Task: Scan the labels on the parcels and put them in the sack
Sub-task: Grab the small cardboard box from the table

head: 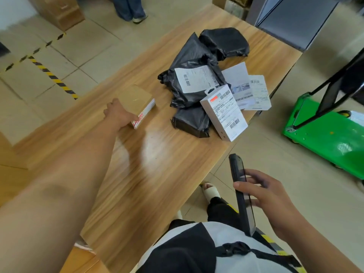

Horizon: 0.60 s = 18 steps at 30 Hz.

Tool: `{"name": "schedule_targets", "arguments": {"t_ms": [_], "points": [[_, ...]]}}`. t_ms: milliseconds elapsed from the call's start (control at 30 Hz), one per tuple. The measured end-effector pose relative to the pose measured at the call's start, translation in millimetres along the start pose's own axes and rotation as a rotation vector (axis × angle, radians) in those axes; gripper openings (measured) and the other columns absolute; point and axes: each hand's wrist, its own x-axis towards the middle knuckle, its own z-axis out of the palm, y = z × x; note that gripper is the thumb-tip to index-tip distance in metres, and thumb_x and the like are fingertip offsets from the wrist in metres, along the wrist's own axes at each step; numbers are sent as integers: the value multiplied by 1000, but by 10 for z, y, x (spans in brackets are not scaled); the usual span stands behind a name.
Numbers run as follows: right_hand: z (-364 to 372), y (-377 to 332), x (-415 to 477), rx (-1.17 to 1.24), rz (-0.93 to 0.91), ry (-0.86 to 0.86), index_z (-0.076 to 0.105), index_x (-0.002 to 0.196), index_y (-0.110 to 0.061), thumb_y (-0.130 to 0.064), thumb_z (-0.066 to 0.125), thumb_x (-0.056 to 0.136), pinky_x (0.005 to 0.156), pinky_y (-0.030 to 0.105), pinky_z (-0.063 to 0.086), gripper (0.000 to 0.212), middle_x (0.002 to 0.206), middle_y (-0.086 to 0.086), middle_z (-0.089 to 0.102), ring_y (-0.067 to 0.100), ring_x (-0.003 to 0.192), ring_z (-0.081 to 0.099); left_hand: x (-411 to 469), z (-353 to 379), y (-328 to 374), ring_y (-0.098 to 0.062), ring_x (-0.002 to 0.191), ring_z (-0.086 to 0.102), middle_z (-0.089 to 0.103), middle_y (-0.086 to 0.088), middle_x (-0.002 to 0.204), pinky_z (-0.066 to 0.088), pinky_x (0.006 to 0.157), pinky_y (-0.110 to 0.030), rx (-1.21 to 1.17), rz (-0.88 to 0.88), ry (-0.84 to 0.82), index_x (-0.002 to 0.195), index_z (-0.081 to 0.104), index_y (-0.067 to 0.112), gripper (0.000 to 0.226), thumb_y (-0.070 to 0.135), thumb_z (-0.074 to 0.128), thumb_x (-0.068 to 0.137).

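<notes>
A small brown cardboard parcel (136,101) with red and white tape lies on the wooden table (149,174). My left hand (118,114) grips its near end. My right hand (264,196) holds a black handheld scanner (241,192) off the table's right edge, screen side turned away. Further along the table lies a heap of parcels: a black bag with a white label (195,79), another black bag (224,43) behind it, a smaller black packet (192,121), a white box with barcode labels (223,113) and flat white mailers (250,91). No sack is in view.
A green trolley (327,133) with a black handle stands on the floor to the right. Brown cardboard boxes (61,12) sit at the far left, near black and yellow floor tape (53,77). Another person's legs (130,8) show at the top. A grey cabinet (291,20) stands beyond the table.
</notes>
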Motion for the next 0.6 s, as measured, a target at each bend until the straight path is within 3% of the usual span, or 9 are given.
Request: {"name": "schedule_targets", "arguments": {"t_ms": [100,300,400,500,600], "points": [[-108,-68,116,24,-6,-27,80,96,-28,-33,92,51,62,35,57,47,90,7,73,18,75,74,-162,18,-30,-37,133,34,34,-15,144,40,101,-46,-27,9,35,150,26,12,110,31,90,62],[-147,-326,566,12,-22,-145,79,101,-24,-22,85,70,70,41,57,31,80,0,68,16,72,73,-1092,297,-276,-36,140,24,18,-11,154,35,108,-49,-50,85,182,150,21,25,110,29,88,64],[-100,-453,771,-8,-39,-254,80,96,-29,-20,84,72,63,34,57,26,77,0,71,16,72,73,-1694,572,-411,-35,144,22,11,-7,159,37,110,-51,3,137,245,148,23,37,107,21,89,65],[-59,-542,944,-49,-28,-351,79,97,-30,-32,87,62,65,36,55,36,82,-2,73,15,76,73,-2247,839,-451,-34,146,23,3,3,161,40,109,-54,-7,131,260,145,24,46,105,13,87,69],[5,-590,1092,-116,5,-420,74,109,-27,-50,84,47,76,49,58,68,103,6,71,22,90,70,-2655,1083,-472,-33,142,32,1,7,161,48,102,-52,-22,89,280,145,26,53,102,3,80,74]]}}
